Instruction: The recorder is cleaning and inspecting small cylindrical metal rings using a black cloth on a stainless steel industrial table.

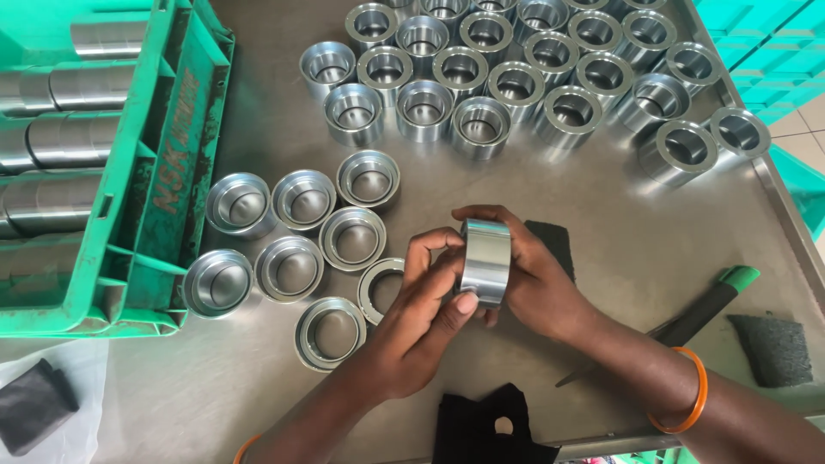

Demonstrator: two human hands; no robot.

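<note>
Both hands, the left hand (427,301) and right hand (534,277), pinch one steel ring (485,260) on edge between them, its turned outer face up to view above the metal table (601,215).

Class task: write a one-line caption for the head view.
Both hands grip one metal ring above a steel table crowded with rings.

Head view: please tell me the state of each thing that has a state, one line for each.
Steel ring: held on its side, between both hands.
Left hand: closed on the ring, thumb on its face.
Right hand: closed on the ring from behind.
Small rings: loose on the table, openings up.
Tall rings: standing upright in rows.
Green crate: holding metal cylinders lying flat.
Green-handled tool: lying unused.
</note>
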